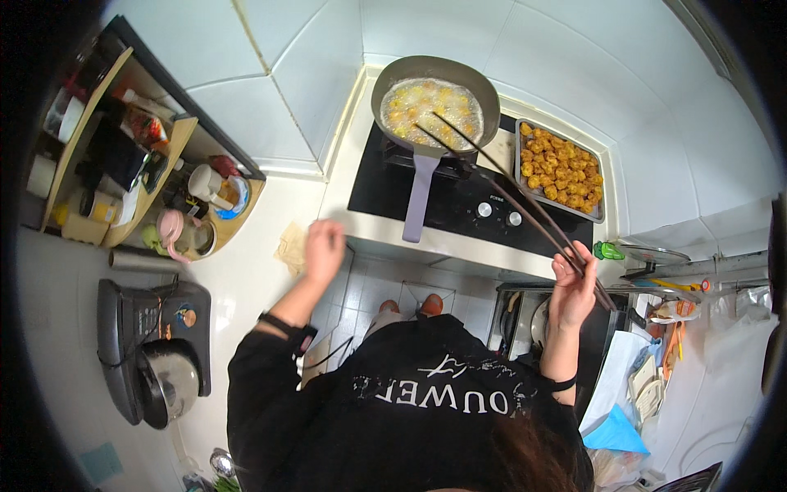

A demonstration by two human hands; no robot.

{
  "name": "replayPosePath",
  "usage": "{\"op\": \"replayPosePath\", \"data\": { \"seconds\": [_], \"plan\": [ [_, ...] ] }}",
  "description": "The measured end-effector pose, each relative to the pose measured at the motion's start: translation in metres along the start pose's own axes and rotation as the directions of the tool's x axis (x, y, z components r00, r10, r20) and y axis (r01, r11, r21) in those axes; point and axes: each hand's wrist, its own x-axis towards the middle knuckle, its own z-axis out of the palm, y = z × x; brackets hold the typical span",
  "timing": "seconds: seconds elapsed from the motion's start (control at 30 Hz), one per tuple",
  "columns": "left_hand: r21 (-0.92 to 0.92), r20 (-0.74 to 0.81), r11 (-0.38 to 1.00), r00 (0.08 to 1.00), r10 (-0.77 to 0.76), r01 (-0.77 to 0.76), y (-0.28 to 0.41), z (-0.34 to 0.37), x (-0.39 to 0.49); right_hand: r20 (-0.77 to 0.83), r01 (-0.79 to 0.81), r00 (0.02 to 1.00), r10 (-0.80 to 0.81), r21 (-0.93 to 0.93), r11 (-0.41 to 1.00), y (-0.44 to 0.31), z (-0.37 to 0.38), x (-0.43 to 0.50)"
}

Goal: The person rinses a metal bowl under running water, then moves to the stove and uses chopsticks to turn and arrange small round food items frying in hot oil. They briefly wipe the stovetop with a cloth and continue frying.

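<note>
My right hand [573,286] grips a pair of long dark cooking chopsticks [522,200]. Their tips reach over a deep frying pan [486,92] at the back of the black hob [393,184]. Inside the pan, pale yellow and orange food pieces [424,107] float in bubbling oil. The pan's mauve handle [422,197] points towards me. Loosely curled and slightly blurred, my left hand [324,249] hangs by the counter edge, near a crumpled beige cloth [291,246]; its palm is hidden. Right of the pan, a metal tray [599,216] holds many browned fried pieces [559,169].
On the left stands a wooden corner shelf [237,215] with jars and bottles. A dark appliance [157,313] with a glass-lidded pan [172,384] sits below it. An open drawer [522,320] is under my right forearm. A glass lid [656,253] rests at right.
</note>
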Motion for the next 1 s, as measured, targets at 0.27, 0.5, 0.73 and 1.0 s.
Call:
{"op": "replayPosePath", "data": {
  "seconds": [0.27,0.5,0.73,1.0],
  "plan": [
    [0.353,-0.257,0.894,0.947,-0.192,0.276,-0.107,0.026,-0.035,-0.136,0.123,0.977,-0.162,-0.26,0.958,0.002,-0.009,0.041],
    [0.562,-0.278,0.745,0.931,-0.238,0.358,-0.138,0.052,-0.046,-0.142,0.112,0.974,-0.176,-0.371,0.922,0.02,0.007,0.112],
    [0.606,-0.351,0.681,0.907,-0.233,0.41,-0.134,0.056,-0.049,0.128,0.26,0.964,-0.234,-0.641,0.722,0.045,0.028,0.184],
    [0.628,-0.357,0.682,0.917,-0.175,0.375,-0.137,0.055,-0.052,0.195,0.201,0.975,-0.109,-0.555,0.807,0.095,0.051,0.225]
  ]
}}
